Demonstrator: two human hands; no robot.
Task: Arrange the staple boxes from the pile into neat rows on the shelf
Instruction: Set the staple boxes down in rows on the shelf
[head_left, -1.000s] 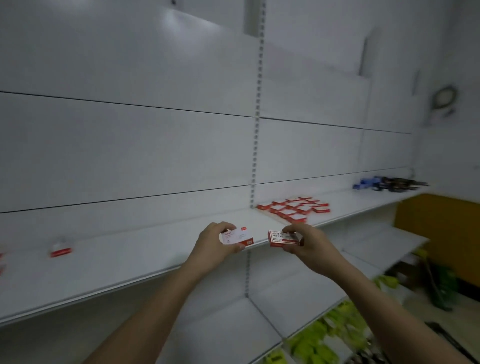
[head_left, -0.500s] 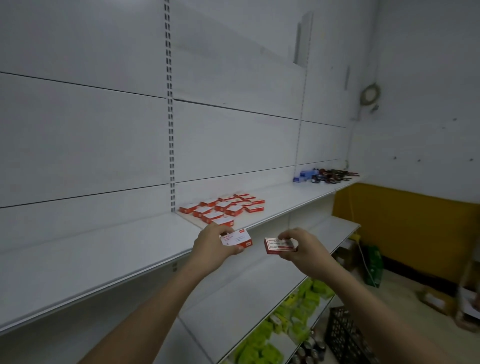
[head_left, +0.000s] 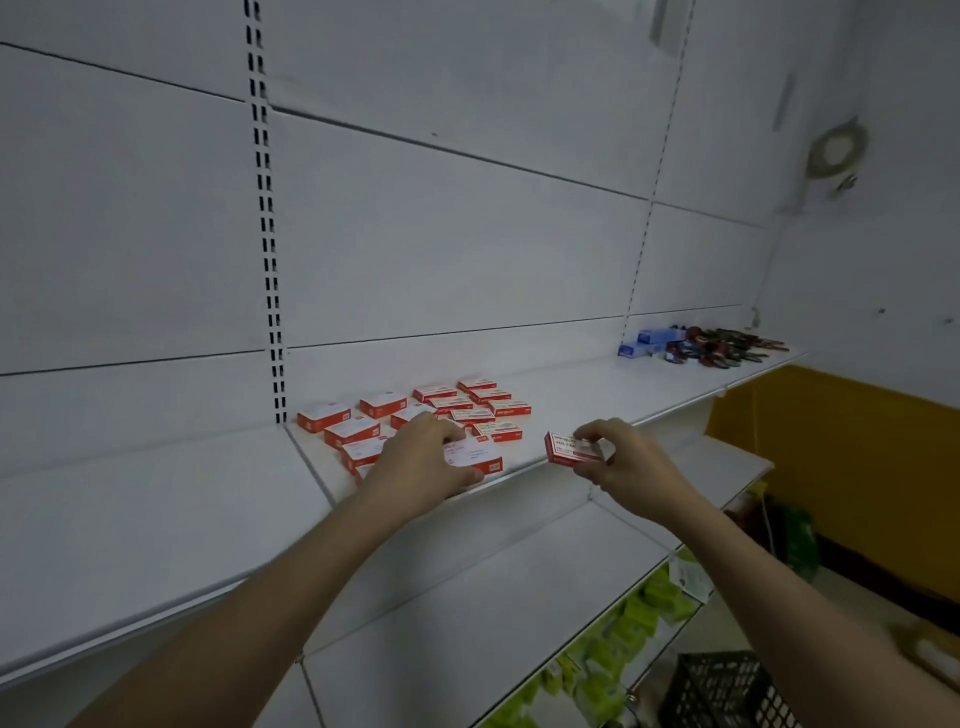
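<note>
Head view: both arms reach toward a white shelf (head_left: 571, 400)
Left hand (head_left: 423, 462): fingers curled around a red-and-white staple box (head_left: 475, 453), held low at the shelf's front edge; whether it touches the shelf I cannot tell
Right hand (head_left: 618, 462): thumb and fingers pinch a second staple box (head_left: 569, 448) just off the front edge, to the right of the first
Rows on shelf (head_left: 457, 405): red-and-white boxes lying flat in lines behind the left hand
Far end: blue boxes (head_left: 647, 340) beside a dark heap of small items (head_left: 722, 349)
Below: green packs (head_left: 623, 634); black crate (head_left: 727, 691)
</note>
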